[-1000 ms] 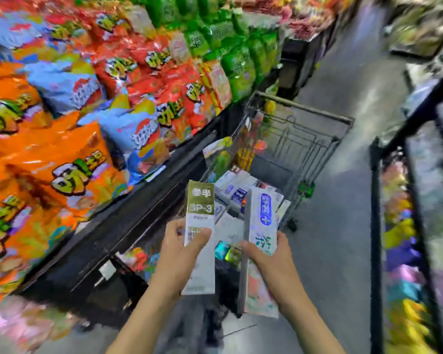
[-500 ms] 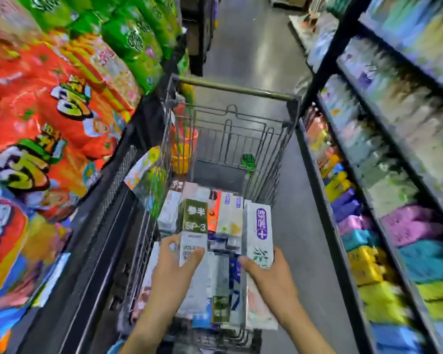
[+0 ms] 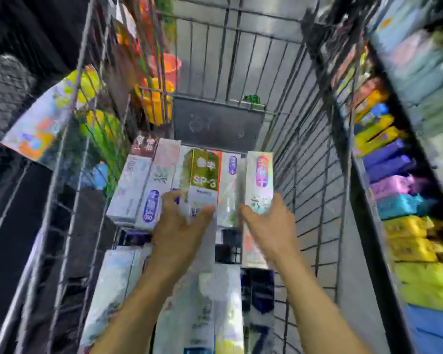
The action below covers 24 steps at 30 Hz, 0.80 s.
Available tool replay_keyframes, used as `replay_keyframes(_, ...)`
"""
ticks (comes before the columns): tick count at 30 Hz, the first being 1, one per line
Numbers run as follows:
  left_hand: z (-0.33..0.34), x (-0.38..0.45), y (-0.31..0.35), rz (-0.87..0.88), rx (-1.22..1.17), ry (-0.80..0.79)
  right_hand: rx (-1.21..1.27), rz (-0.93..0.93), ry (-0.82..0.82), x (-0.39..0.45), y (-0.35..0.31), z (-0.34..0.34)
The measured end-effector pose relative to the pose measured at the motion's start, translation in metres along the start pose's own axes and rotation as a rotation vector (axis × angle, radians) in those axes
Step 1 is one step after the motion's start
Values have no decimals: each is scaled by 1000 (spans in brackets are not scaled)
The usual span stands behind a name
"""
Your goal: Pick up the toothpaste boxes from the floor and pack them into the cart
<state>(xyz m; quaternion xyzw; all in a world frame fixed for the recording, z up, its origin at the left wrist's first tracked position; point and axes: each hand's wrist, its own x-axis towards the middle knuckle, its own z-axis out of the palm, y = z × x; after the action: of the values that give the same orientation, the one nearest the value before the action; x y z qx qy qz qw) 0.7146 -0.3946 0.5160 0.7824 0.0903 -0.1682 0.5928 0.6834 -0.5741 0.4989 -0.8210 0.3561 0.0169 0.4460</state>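
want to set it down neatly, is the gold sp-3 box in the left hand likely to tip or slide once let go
The gold SP-3 box looks like stiff, flat-sided card, so it should keep its shape in the left hand. Being long and narrow, stood on end it would probably tip; laid flat on the packed boxes in the cart it should rest steadily. Its glossy faces may slide somewhat.

I see open room only at the cart's [image 3: 315, 154] far end, on the bare dark floor panel [image 3: 218, 123]. Packed toothpaste boxes [image 3: 143, 190] fill the near and middle floor. Wire walls close both sides; my 2 hands enter from above.
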Motion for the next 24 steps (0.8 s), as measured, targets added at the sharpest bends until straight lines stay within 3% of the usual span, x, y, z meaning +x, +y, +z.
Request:
replay_keyframes(8,16,36,-20,-91,19,3,107,139,-4,59,26,24)
replay_keyframes(20,30,48,-9,-122,64,-33,8,143,-156,69,9,25)
replay_keyframes(24,40,43,-1,-114,74,-40,-91,-58,-83,53,-22,-11)
